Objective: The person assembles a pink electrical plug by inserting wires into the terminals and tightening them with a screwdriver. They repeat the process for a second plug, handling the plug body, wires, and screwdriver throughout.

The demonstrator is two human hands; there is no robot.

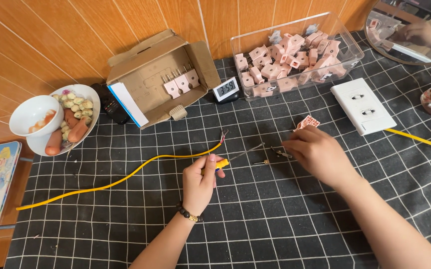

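1. A cardboard box (163,74) lies open on the checked cloth (275,219), well beyond the left fingers, with three pink plugs (181,81) inside.
2. A small digital clock (225,89) stands just right of the box.
3. A clear plastic tub (297,52) of pink plug parts sits far beyond the right fingers.
4. A white socket plate (364,105) lies to the right of the right fingers.
5. A bowl of food (73,122) with a smaller white bowl (35,115) on it rests far left of the left fingers.
6. A round mirror (414,30) leans at the far right corner.
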